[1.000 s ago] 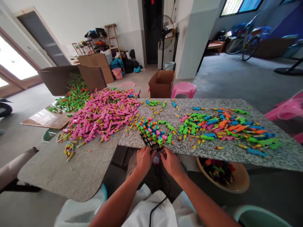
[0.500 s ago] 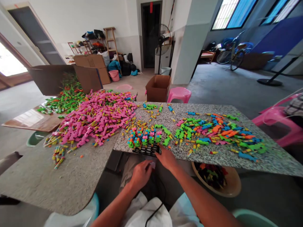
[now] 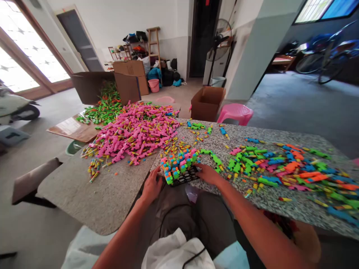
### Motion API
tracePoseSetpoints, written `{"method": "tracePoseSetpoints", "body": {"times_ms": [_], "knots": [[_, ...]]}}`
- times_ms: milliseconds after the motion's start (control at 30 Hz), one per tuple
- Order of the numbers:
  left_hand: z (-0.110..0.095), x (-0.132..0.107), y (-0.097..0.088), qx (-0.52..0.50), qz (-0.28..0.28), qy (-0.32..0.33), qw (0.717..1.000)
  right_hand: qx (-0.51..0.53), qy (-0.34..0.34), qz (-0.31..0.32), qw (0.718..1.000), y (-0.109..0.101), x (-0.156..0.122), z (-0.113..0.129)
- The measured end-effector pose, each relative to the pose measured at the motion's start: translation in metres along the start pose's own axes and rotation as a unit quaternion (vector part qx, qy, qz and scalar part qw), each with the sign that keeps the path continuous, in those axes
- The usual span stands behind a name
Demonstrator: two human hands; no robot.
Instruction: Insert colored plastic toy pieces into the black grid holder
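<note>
The black rack [image 3: 185,178], crowded with multicoloured pieces [image 3: 179,163], sits at the speckled tabletop's [image 3: 265,194] six-o'clock edge. The right hand [image 3: 208,174] grips its three-o'clock end; whether the left hand [image 3: 153,185], at nine, grips is unclear. A pink stool [image 3: 235,112] stands at one.

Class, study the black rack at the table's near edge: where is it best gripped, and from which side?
Probably by its two short ends, one hand each, coming from left and right. The black rack is wider than deep, and colourful pieces crowd its top, so gripping from above looks awkward. The right hand is at its right end.
</note>
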State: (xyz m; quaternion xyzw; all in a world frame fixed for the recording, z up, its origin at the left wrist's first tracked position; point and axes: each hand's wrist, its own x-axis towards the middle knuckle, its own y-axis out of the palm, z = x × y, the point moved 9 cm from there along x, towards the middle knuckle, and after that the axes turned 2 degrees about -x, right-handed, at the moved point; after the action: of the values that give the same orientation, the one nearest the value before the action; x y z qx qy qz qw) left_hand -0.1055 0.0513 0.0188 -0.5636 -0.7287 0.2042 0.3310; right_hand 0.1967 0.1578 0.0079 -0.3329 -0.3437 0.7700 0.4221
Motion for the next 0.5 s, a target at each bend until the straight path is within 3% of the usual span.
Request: {"method": "tracePoseSetpoints", "body": {"times_ms": [100, 233, 300, 367, 500], "knots": [[0.007, 0.005, 0.012, -0.032, 0.024, -0.015, 0.999, 0.039, -0.028, 0.073, 0.996, -0.001, 0.019, 0.019], [0.026, 0.012, 0.023, -0.061, 0.014, -0.023, 0.998, -0.012, -0.070, 0.071, 0.995, -0.013, 0.037, 0.036], [0.038, 0.016, 0.030, -0.048, 0.020, -0.029, 0.998, -0.040, -0.053, 0.026, 0.997, -0.025, 0.045, 0.027], [0.045, 0.019, 0.036, -0.034, 0.035, -0.027, 0.998, -0.071, 0.013, -0.058, 0.996, -0.048, 0.046, 0.002], [0.042, 0.017, 0.041, -0.007, 0.056, -0.014, 0.998, -0.153, 0.172, -0.223, 0.947, -0.105, 0.015, -0.064]]}}
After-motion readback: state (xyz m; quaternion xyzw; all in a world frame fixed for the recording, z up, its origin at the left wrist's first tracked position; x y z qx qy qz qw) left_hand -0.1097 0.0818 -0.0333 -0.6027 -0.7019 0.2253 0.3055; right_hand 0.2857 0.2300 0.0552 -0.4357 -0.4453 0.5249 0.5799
